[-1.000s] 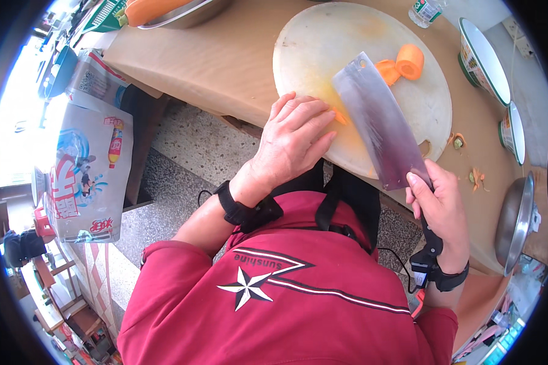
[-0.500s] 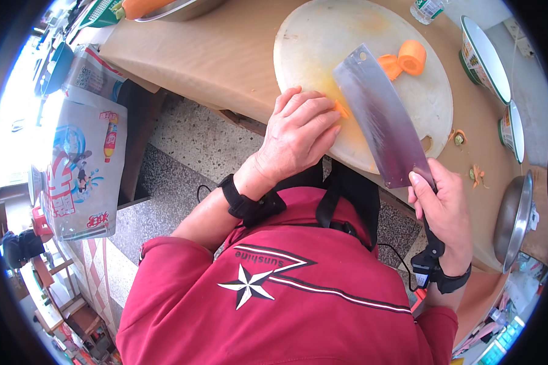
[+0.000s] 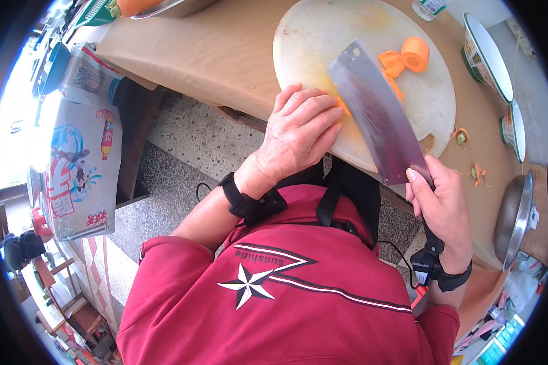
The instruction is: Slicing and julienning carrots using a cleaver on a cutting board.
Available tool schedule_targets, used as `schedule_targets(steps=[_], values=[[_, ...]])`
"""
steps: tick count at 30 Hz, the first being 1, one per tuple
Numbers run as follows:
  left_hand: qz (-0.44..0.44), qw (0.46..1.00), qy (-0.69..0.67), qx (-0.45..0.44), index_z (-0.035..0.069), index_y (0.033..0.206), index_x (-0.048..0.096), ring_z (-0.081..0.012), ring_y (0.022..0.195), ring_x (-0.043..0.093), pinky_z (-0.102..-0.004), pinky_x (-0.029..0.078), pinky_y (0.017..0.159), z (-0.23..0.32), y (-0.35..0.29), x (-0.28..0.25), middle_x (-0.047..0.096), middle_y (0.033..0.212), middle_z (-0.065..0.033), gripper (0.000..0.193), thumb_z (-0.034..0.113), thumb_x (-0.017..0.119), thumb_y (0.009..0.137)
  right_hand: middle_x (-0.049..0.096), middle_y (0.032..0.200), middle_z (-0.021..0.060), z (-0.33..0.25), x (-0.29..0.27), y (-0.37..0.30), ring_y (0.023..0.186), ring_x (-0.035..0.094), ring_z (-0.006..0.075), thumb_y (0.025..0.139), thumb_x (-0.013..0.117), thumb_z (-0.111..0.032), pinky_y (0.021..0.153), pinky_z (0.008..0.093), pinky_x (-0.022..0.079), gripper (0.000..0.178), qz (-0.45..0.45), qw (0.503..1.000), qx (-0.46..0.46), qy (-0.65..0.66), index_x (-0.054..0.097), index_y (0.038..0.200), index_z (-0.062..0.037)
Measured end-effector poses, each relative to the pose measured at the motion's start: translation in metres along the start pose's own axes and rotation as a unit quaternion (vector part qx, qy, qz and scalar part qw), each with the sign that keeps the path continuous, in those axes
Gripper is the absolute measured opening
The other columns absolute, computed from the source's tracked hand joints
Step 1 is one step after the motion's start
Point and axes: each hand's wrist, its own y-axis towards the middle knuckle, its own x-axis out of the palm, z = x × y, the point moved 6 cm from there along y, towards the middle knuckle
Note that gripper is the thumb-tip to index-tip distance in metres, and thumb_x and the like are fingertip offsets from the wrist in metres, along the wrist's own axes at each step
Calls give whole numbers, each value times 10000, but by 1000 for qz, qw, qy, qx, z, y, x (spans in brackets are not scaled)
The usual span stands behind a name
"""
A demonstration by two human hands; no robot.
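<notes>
On the round white cutting board [image 3: 435, 103], my left hand [image 3: 301, 131] presses down with its fingers bent together over a carrot piece [image 3: 342, 106]. Most of that piece is hidden by the fingers and the blade. My right hand [image 3: 439, 204] is wrapped round the handle of a cleaver [image 3: 377, 112]. Its broad blade slants across the board, close to the left fingertips and against the carrot piece. Beyond the blade lie a thick carrot chunk [image 3: 415, 55] and cut carrot slices [image 3: 391, 62], one partly covered by the cleaver.
Two green-rimmed bowls [image 3: 490, 58] and a metal basin [image 3: 514, 219] line the table's right side. Carrot-top scraps [image 3: 461, 137] lie beside the board. A small bottle [image 3: 431, 7] stands at the far edge. At the far left, a whole carrot [image 3: 137, 6] rests by a metal bowl [image 3: 186, 7].
The cleaver's far end has shifted slightly left, toward my left hand. More cut carrot shows along the blade's right side. My left hand has barely moved.
</notes>
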Motion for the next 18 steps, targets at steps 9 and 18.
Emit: schedule_targets(steps=[9,18], values=[[-2,1000,-3,-2,75,1013,681,-230,1042,611,-448,398,993,-1,0,-1,651,1063,-56,234,77,704,780,561,603,54,-1,-2,3,512,550,116,951,549,-101,473,269,409,154,7,998,-26,-48,532,870,28],[9,1000,5,13,89,991,672,-218,1040,595,-426,384,1002,-1,0,2,635,1058,-39,209,119,686,784,562,620,33,2,-24,-5,508,514,68,948,545,-91,470,241,399,143,110,992,-1,-60,590,1003,33]])
